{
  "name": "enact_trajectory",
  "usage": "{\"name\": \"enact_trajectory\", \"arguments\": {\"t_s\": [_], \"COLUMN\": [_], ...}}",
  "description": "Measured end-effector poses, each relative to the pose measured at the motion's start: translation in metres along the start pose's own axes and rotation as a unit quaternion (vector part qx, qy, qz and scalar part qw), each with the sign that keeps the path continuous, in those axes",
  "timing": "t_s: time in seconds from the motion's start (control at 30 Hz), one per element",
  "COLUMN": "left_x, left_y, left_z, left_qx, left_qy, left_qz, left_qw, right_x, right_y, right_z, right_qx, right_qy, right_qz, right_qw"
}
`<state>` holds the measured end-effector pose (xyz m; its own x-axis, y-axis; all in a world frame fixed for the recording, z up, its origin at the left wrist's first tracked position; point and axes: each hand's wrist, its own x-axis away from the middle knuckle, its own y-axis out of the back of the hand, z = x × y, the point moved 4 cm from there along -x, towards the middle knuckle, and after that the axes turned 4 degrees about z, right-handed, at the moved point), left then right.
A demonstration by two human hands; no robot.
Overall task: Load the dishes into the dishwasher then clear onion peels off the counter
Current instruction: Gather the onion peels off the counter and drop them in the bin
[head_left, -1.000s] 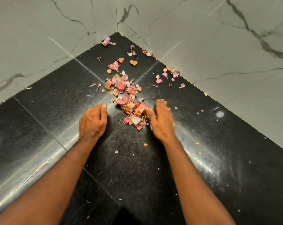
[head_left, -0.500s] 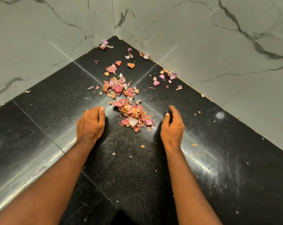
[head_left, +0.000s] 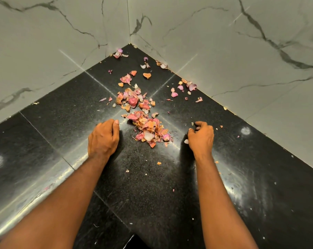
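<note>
Both hands are down on the black desk (head_left: 44, 141), flanking the main heap of onion peels (head_left: 150, 130), which sits dead centre between them. The left hand (head_left: 103, 137) rests at the heap's 9 o'clock, fingers curled under, holding nothing that I can see. The right hand (head_left: 201, 137) sits at 3 o'clock, fingers (head_left: 197, 125) bent in claw-like, perhaps raking small scraps; whether it grips any I cannot tell. A second cluster of peels (head_left: 133, 99) lies at 12 o'clock, with strays (head_left: 189, 87) trailing toward the marble walls (head_left: 241, 60) in the corner. The risk, to my eye: a fast sweep would scatter these light flakes outward or off the near edge, and those corner bits could easily be missed.
</note>
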<state>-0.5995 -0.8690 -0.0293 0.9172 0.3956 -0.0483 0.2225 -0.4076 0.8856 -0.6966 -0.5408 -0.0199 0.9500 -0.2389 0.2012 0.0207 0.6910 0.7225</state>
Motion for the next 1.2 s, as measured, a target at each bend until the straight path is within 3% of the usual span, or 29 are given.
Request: {"name": "enact_trajectory", "arguments": {"t_s": [0.1, 0.17, 0.23, 0.33, 0.43, 0.53, 0.73, 0.8, 0.87, 0.93, 1.0, 1.07, 1.13, 1.2], "left_x": [0.000, -0.001, -0.001, 0.000, 0.000, -0.001, -0.001, 0.000, -0.001, -0.001, -0.002, -0.002, -0.001, -0.001], "left_y": [-0.001, -0.001, -0.001, -0.001, -0.001, -0.001, -0.001, -0.001, -0.002, -0.001, -0.002, -0.003, -0.002, -0.002], "left_z": [0.000, 0.001, 0.001, 0.000, 0.000, 0.000, 0.002, 0.001, 0.001, 0.001, 0.002, 0.003, 0.002, 0.002], "left_qx": [0.001, 0.001, 0.000, -0.001, -0.001, -0.001, -0.001, 0.000, 0.000, -0.001, -0.004, -0.005, -0.001, 0.002], "left_qy": [0.000, 0.001, 0.002, 0.005, 0.004, 0.005, 0.003, 0.000, -0.002, -0.001, 0.000, -0.001, -0.002, -0.003], "left_qz": [0.003, 0.005, 0.006, 0.003, -0.001, -0.001, 0.000, 0.000, 0.000, -0.002, -0.001, 0.002, 0.003, 0.002], "left_qw": [1.000, 1.000, 1.000, 1.000, 1.000, 1.000, 1.000, 1.000, 1.000, 1.000, 1.000, 1.000, 1.000, 1.000], "right_x": [-0.003, -0.001, -0.001, 0.008, 0.022, 0.027, 0.053, 0.068, 0.080, 0.085, 0.086, 0.096, 0.109, 0.118], "right_y": [-0.002, 0.003, 0.003, -0.007, -0.016, -0.016, -0.029, -0.032, -0.027, -0.024, -0.033, -0.051, -0.065, -0.069], "right_z": [-0.008, -0.014, -0.017, -0.006, -0.004, -0.017, -0.007, 0.000, 0.000, -0.005, -0.006, -0.002, 0.011, 0.022], "right_qx": [-0.138, -0.182, -0.145, -0.067, -0.152, -0.210, -0.067, -0.115, -0.181, -0.150, -0.035, 0.042, -0.038, -0.168], "right_qy": [-0.050, -0.074, -0.055, -0.021, -0.038, -0.069, -0.013, 0.007, 0.025, 0.023, -0.026, -0.021, 0.042, 0.091], "right_qz": [0.065, 0.041, 0.014, 0.035, 0.072, 0.019, 0.026, 0.019, -0.051, -0.106, -0.042, 0.064, 0.149, 0.183], "right_qw": [0.987, 0.980, 0.988, 0.997, 0.985, 0.975, 0.997, 0.993, 0.982, 0.983, 0.998, 0.997, 0.987, 0.965]}}
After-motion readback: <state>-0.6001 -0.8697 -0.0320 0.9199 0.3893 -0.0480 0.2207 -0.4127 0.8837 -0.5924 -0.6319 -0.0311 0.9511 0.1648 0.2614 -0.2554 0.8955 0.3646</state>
